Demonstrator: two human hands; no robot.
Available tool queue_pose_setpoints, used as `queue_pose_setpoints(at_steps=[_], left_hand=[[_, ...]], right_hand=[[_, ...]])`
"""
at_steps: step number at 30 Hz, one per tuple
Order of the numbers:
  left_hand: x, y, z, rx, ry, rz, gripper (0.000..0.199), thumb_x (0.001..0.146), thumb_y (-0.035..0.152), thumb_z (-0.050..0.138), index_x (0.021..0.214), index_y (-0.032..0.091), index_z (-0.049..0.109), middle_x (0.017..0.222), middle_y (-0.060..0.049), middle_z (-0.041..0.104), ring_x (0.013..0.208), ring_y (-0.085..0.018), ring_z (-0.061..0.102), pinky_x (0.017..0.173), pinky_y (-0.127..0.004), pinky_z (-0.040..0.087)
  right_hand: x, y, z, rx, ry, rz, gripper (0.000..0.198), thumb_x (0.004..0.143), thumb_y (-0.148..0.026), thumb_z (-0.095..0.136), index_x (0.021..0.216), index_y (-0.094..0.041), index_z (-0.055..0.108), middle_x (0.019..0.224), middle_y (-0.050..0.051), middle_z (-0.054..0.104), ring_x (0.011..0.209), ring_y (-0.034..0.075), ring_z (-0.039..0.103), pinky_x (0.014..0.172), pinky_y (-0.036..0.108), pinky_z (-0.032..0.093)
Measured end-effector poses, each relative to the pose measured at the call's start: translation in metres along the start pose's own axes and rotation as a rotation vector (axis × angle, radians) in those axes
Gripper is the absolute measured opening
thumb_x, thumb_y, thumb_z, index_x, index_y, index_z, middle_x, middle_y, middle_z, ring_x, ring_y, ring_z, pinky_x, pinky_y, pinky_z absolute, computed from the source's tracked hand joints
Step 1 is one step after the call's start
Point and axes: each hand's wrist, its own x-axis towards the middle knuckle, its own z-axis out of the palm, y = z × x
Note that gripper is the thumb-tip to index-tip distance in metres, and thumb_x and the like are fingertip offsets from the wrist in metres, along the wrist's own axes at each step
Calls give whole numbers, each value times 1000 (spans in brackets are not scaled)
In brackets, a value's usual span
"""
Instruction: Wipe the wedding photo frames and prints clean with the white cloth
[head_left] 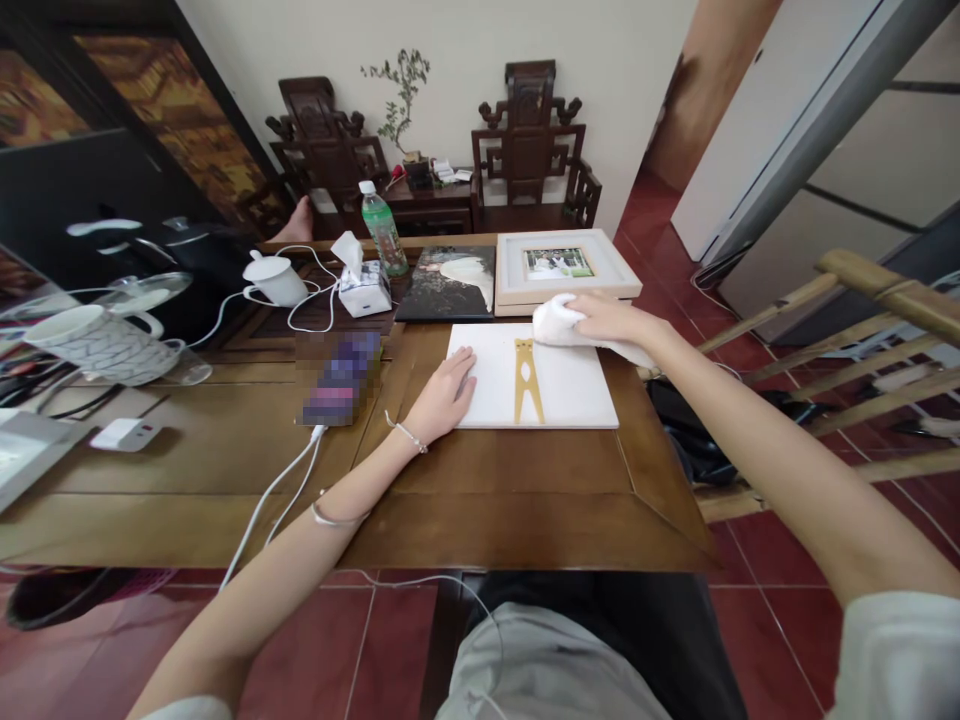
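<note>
A white rectangular board (pixel 487 385) lies flat on the wooden table, with a yellow-gold, two-legged stand piece (pixel 528 382) on its face. My left hand (pixel 447 392) rests on the board's left edge, fingers stretched out and holding nothing. At the board's upper right, my right hand (pixel 596 318) is closed around a white cloth (pixel 553 320), pressing it near the top edge. Part of the cloth hangs out below the right wrist.
Behind the board lie a framed photo (pixel 626 268) and a dark picture panel (pixel 427 290). A tissue box (pixel 365 290), bottle (pixel 381 225), lidded cup (pixel 276 280) and phone (pixel 343 380) with cable stand to the left. A bamboo rack (pixel 885 290) is at right.
</note>
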Motion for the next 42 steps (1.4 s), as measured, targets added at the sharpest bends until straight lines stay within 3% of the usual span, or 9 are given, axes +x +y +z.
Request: queue_pose_setpoints(at_steps=[3, 7, 13, 18, 22, 25, 29, 33, 42], left_hand=[[0, 1, 0, 5, 1, 2, 43, 93, 27, 39, 128, 7, 54, 142, -20, 47, 136, -29, 39, 114, -49, 31], [0, 1, 1, 1, 4, 4, 44, 93, 27, 39, 128, 5, 53, 142, -21, 47, 136, -29, 39, 114, -49, 30], [0, 1, 1, 4, 7, 10, 43, 93, 26, 38, 128, 7, 53, 141, -20, 48, 136, -29, 39, 113, -50, 31], [0, 0, 2, 15, 18, 20, 42, 93, 27, 38, 128, 8, 54, 140, -19, 49, 136, -29, 40, 113, -50, 32], [0, 0, 2, 24, 11, 17, 43, 93, 27, 38, 128, 7, 53, 140, -20, 49, 136, -28, 40, 114, -49, 31], [0, 1, 1, 28, 5, 15, 44, 93, 27, 38, 128, 5, 53, 140, -20, 49, 136, -28, 40, 115, -46, 31], [0, 1, 0, 23, 3, 2, 44, 93, 27, 38, 128, 5, 53, 141, -21, 48, 136, -28, 39, 114, -47, 31], [0, 0, 2, 10, -1, 0, 44, 93, 27, 38, 128, 6, 53, 142, -21, 47, 137, -28, 39, 114, -48, 30], [0, 3, 1, -1, 8, 6, 43, 93, 28, 37, 128, 8, 53, 141, -19, 48, 136, -29, 40, 114, -50, 31]], right_hand=[[-22, -14, 3, -22, -6, -20, 21, 72, -9, 44, 84, -16, 60, 93, 11, 63, 87, 24, 53, 69, 30, 35], [-81, -41, 15, -53, -11, -69, 21, 68, -5, 43, 78, -16, 57, 82, 10, 61, 81, 23, 53, 70, 30, 36], [-145, -68, 19, 10, -113, -177, 23, 64, -3, 42, 74, -19, 55, 82, 8, 59, 81, 21, 55, 73, 30, 37], [-114, -53, 7, 61, -132, -156, 19, 65, -5, 43, 74, -18, 54, 82, 8, 61, 81, 22, 56, 71, 29, 38], [-59, -39, 8, 106, 6, -52, 18, 69, -9, 43, 78, -16, 57, 87, 11, 63, 81, 23, 56, 66, 29, 37], [-22, -44, 14, 148, 143, 5, 20, 73, -11, 43, 84, -15, 60, 94, 13, 66, 84, 25, 56, 67, 30, 37], [3, -64, 25, 138, 172, -5, 24, 75, -8, 44, 88, -14, 63, 97, 13, 67, 87, 25, 58, 70, 29, 37], [-15, -86, 36, 50, 145, -62, 31, 71, -3, 43, 90, -14, 65, 89, 13, 66, 82, 24, 58, 68, 29, 36], [-118, -138, 45, 141, 16, -287, 30, 66, -1, 42, 82, -17, 62, 95, 11, 62, 94, 24, 55, 84, 36, 38]])
